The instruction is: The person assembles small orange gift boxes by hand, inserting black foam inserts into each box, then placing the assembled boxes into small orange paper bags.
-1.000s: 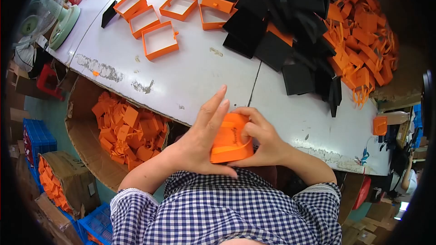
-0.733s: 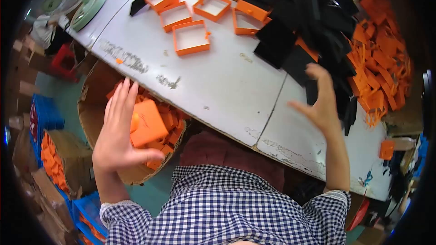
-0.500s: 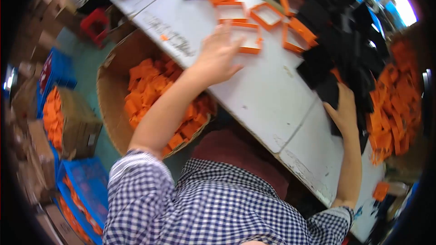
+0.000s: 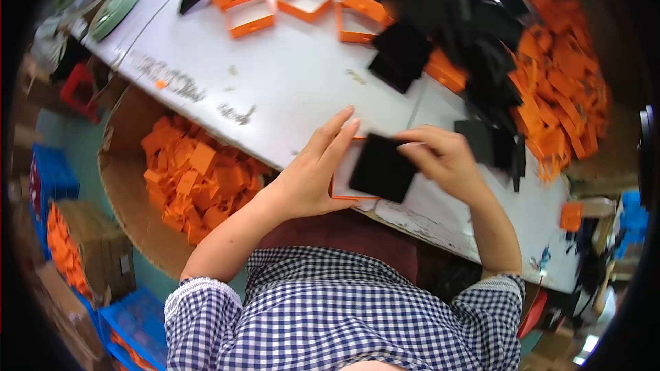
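Note:
At the table's near edge my left hand (image 4: 307, 177) grips a shallow orange box (image 4: 356, 198), thumb along the near side and fingers along its left side. A pale inside shows in a strip beside my fingers. My right hand (image 4: 445, 163) pinches a black square pad (image 4: 383, 169) by its upper right corner. The pad lies tilted over the box and hides most of it. Further back on the table are several more orange boxes, one of them an open box (image 4: 304, 1) with a white inside.
A heap of black pads (image 4: 440, 20) covers the back right of the table (image 4: 289, 89), beside a pile of orange pieces (image 4: 560, 89). Left of me, below the table edge, stands a large carton (image 4: 127, 185) of orange pieces. A green round object (image 4: 118, 8) sits at the far left.
My left hand has come back from the far boxes to the near edge with an orange box. My right hand has left the black heap and brought a black pad over it. The view has shifted.

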Tool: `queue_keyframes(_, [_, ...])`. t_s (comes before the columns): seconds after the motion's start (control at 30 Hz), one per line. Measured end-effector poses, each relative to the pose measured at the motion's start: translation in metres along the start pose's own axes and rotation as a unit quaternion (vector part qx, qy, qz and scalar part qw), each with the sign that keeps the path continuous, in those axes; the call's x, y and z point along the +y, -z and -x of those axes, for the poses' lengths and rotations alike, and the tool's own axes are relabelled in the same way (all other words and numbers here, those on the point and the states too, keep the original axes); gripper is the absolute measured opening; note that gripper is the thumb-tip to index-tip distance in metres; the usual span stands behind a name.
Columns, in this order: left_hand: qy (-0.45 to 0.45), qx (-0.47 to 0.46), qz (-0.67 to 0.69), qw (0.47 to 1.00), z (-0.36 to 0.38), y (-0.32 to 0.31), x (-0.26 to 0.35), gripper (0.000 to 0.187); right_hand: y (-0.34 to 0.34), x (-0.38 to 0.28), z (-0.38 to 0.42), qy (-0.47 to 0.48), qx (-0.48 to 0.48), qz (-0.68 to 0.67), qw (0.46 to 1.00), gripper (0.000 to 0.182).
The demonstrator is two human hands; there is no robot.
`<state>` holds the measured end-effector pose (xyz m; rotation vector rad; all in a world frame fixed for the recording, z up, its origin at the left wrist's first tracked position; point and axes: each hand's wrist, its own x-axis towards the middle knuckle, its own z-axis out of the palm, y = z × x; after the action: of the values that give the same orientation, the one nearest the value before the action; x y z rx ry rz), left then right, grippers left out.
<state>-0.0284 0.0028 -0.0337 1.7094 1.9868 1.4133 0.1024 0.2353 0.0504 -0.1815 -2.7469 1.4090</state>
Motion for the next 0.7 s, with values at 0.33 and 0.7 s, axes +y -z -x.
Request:
queue_keyframes(0.33, [-0.048, -0.093, -0.170, 0.980, -0.007, -0.018, 0.020, 0.058, -0.029, 0.034, 0.037, 0.258, 0.205, 0.229, 0.916, 0.028])
queue_keyframes(0.7, [-0.041, -0.178, -0.244, 0.952, -0.023, -0.014, 0.038, 0.050, 0.241, 0.190, 0.097, -0.088, 0.306, 0.427, 0.847, 0.052])
